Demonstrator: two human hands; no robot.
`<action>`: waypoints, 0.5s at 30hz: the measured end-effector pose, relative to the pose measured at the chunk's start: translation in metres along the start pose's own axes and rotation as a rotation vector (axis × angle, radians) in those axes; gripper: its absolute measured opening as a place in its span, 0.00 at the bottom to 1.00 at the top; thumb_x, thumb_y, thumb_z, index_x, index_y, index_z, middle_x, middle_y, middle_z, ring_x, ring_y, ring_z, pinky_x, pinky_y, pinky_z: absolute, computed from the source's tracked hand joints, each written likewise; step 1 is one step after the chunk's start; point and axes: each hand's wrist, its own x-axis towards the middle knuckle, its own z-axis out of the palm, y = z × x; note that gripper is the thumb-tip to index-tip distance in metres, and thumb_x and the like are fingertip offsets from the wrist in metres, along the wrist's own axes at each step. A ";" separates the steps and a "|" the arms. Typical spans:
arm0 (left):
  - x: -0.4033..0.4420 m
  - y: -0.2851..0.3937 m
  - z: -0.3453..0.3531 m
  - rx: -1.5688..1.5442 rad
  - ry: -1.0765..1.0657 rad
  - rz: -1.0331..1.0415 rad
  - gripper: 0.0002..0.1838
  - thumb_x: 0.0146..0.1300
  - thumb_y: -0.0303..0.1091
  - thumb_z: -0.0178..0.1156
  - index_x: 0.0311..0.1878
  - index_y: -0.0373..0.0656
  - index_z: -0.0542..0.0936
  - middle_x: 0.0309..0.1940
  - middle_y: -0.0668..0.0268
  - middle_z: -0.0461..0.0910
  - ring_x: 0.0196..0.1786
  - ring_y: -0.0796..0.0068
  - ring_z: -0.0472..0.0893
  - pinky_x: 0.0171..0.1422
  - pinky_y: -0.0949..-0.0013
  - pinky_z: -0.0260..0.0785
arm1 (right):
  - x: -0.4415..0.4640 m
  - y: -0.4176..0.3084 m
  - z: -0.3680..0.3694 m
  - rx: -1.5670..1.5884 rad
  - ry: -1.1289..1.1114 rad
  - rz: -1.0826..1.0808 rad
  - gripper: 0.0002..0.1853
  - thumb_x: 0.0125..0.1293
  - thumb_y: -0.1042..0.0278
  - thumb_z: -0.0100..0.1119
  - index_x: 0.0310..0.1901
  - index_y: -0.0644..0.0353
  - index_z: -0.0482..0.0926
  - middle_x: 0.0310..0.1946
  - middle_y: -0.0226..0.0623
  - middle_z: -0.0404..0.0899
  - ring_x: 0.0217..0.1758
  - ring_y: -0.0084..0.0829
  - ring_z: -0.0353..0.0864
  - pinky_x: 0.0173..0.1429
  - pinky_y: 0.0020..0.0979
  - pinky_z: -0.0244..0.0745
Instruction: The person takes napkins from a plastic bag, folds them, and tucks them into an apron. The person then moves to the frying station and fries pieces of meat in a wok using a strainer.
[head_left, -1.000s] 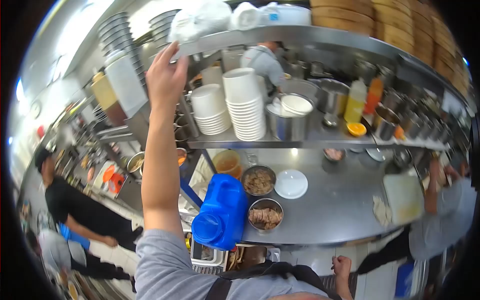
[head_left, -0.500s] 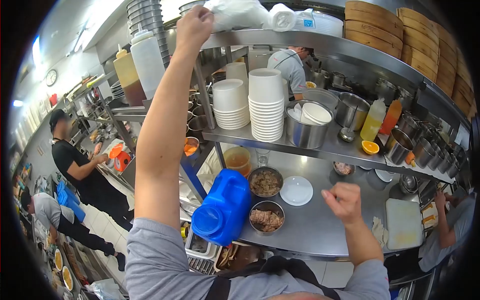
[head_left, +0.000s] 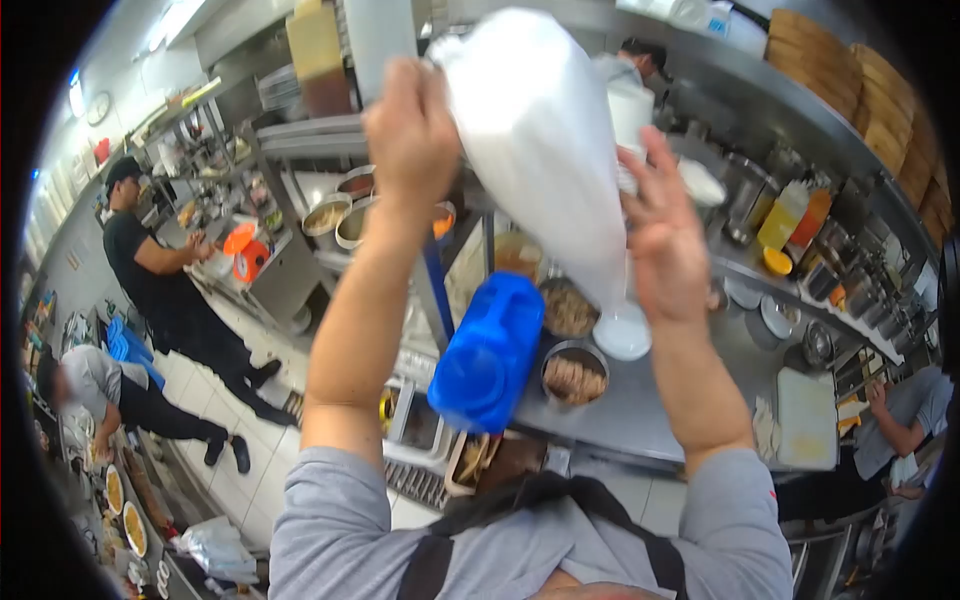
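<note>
A white plastic bag (head_left: 535, 130), blurred by motion, hangs in front of me from my left hand (head_left: 410, 135), whose fingers are closed on its upper left end. My right hand (head_left: 665, 235) is raised on the bag's right side with its fingers apart; whether it touches the bag is unclear. Below the bag stand a blue plastic jug (head_left: 488, 350), a metal bowl of pinkish meat (head_left: 575, 375), another bowl of meat (head_left: 568, 308) and a white plate (head_left: 622, 332).
Bamboo steamers (head_left: 812, 65) stand on the upper shelf at right. Sauce bottles (head_left: 783, 215) and a cut orange (head_left: 777, 262) are on the middle shelf. A cutting board (head_left: 807, 420) lies at right. Co-workers stand at left, behind the shelf and at far right.
My left hand has brought the white bag off the top shelf, down and towards me. My right hand has risen beside it with its fingers spread. The view has shifted.
</note>
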 end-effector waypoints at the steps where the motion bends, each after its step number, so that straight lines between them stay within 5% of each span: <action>1: -0.039 -0.001 -0.007 -0.053 -0.037 -0.062 0.06 0.64 0.27 0.54 0.32 0.37 0.69 0.21 0.50 0.75 0.25 0.53 0.78 0.30 0.61 0.68 | -0.017 0.019 0.017 -0.039 0.042 0.119 0.48 0.48 0.66 0.73 0.70 0.57 0.57 0.64 0.49 0.64 0.65 0.37 0.68 0.63 0.38 0.68; 3: -0.114 -0.002 -0.027 -0.326 -0.122 -0.323 0.05 0.68 0.28 0.51 0.37 0.37 0.72 0.28 0.61 0.80 0.28 0.74 0.76 0.34 0.68 0.70 | -0.056 0.073 0.027 -0.264 0.021 0.056 0.47 0.46 0.67 0.73 0.69 0.56 0.59 0.65 0.49 0.63 0.66 0.40 0.67 0.65 0.38 0.66; 5: -0.178 -0.030 -0.054 -0.756 -0.149 -0.769 0.08 0.68 0.29 0.51 0.46 0.37 0.74 0.39 0.62 0.81 0.38 0.71 0.80 0.43 0.70 0.73 | -0.091 0.094 0.035 -0.482 -0.029 -0.008 0.46 0.45 0.68 0.74 0.68 0.56 0.61 0.65 0.50 0.63 0.67 0.44 0.66 0.67 0.39 0.64; 6: -0.196 -0.029 -0.067 -0.732 -0.153 -0.812 0.08 0.68 0.29 0.51 0.46 0.37 0.74 0.39 0.62 0.81 0.38 0.71 0.80 0.43 0.70 0.73 | -0.106 0.096 0.035 -0.656 -0.107 -0.081 0.45 0.44 0.68 0.73 0.67 0.56 0.63 0.65 0.49 0.63 0.67 0.46 0.65 0.67 0.39 0.64; 8: -0.222 -0.028 -0.088 -1.017 -0.064 -1.331 0.15 0.68 0.31 0.50 0.55 0.36 0.72 0.49 0.59 0.79 0.49 0.66 0.80 0.52 0.68 0.74 | -0.125 0.096 0.047 -0.942 -0.268 -0.189 0.36 0.45 0.68 0.72 0.60 0.57 0.72 0.64 0.46 0.65 0.66 0.50 0.66 0.66 0.40 0.64; 9: -0.238 -0.033 -0.098 -0.994 -0.056 -1.357 0.15 0.68 0.31 0.50 0.55 0.36 0.72 0.49 0.59 0.79 0.49 0.66 0.80 0.52 0.68 0.74 | -0.137 0.100 0.051 -0.927 -0.276 -0.161 0.36 0.45 0.68 0.72 0.60 0.57 0.72 0.64 0.46 0.65 0.66 0.50 0.66 0.66 0.40 0.64; 11: -0.265 -0.049 -0.112 -1.420 -0.012 -1.363 0.19 0.68 0.34 0.49 0.60 0.37 0.70 0.54 0.56 0.76 0.56 0.64 0.77 0.58 0.62 0.73 | -0.158 0.105 0.054 -0.892 -0.512 -0.316 0.30 0.47 0.68 0.70 0.55 0.58 0.76 0.64 0.46 0.66 0.66 0.49 0.67 0.66 0.41 0.63; 13: -0.274 -0.045 -0.123 -1.325 -0.094 -1.288 0.21 0.70 0.37 0.47 0.62 0.37 0.68 0.56 0.55 0.75 0.57 0.61 0.76 0.60 0.61 0.73 | -0.181 0.100 0.062 -0.869 -0.469 -0.295 0.25 0.49 0.68 0.69 0.52 0.60 0.77 0.64 0.46 0.66 0.65 0.48 0.68 0.66 0.41 0.64; 15: -0.279 -0.041 -0.132 -1.410 -0.191 -1.285 0.23 0.70 0.40 0.46 0.63 0.37 0.67 0.58 0.55 0.73 0.58 0.61 0.76 0.60 0.61 0.73 | -0.203 0.102 0.062 -0.782 -0.083 0.031 0.26 0.51 0.67 0.69 0.54 0.62 0.76 0.64 0.48 0.66 0.65 0.47 0.68 0.65 0.40 0.64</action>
